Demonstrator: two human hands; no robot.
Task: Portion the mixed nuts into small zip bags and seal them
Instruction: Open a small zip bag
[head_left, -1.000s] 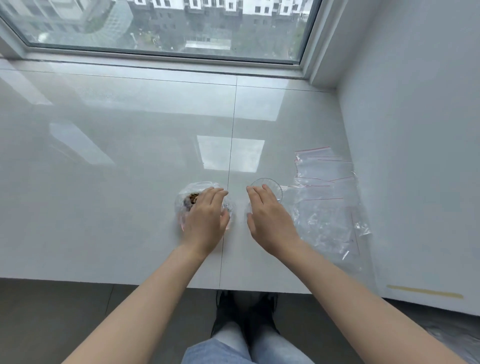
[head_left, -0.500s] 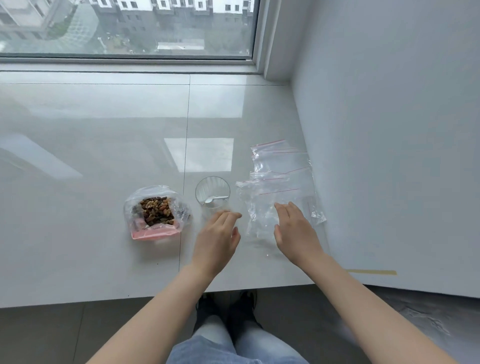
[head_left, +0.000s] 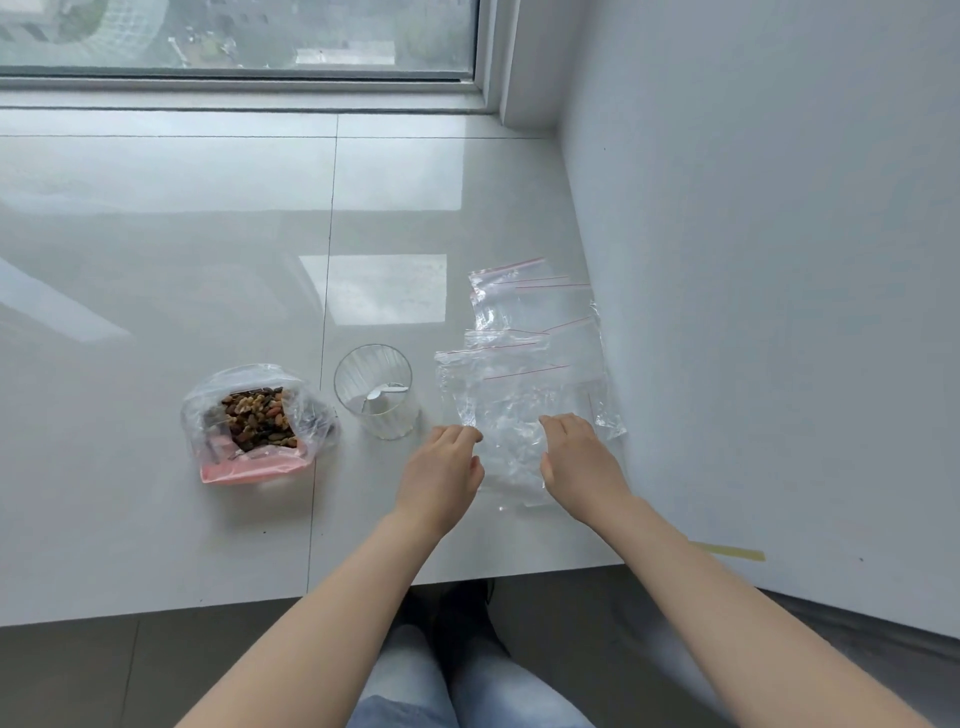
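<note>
Pale, glossy tabletop (head_left: 156, 291) fills the view, running back to a window sill and meeting a grey wall on the right. Nearest, the person's left hand (head_left: 441, 470) sits at the left edge of the closest zip bag, fingers loosely bent; whether they actually pinch the plastic cannot be told. The right hand (head_left: 579, 457) lies on that same zip bag (head_left: 511, 415) with fingers nearly straight, pressing rather than gripping.

Just beyond the hands, the small zip bags (head_left: 530, 317) lie flat in an overlapping fan beside the wall, their red seal lines pointing away from the person; all look empty. Left of them stands a clear ribbed glass (head_left: 374, 389) holding what looks like a white scoop. Further left, well apart from the zip bags, the mixed nuts (head_left: 257, 418) sit in an open clear bag (head_left: 311, 410) with a pink base.

The step in hand appears to be separating one bag from the pile. Thin film clings, so it would help to hold the stack down with the right hand while the left slides a single bag free, then check that only one layer came away before opening its seal.
</note>
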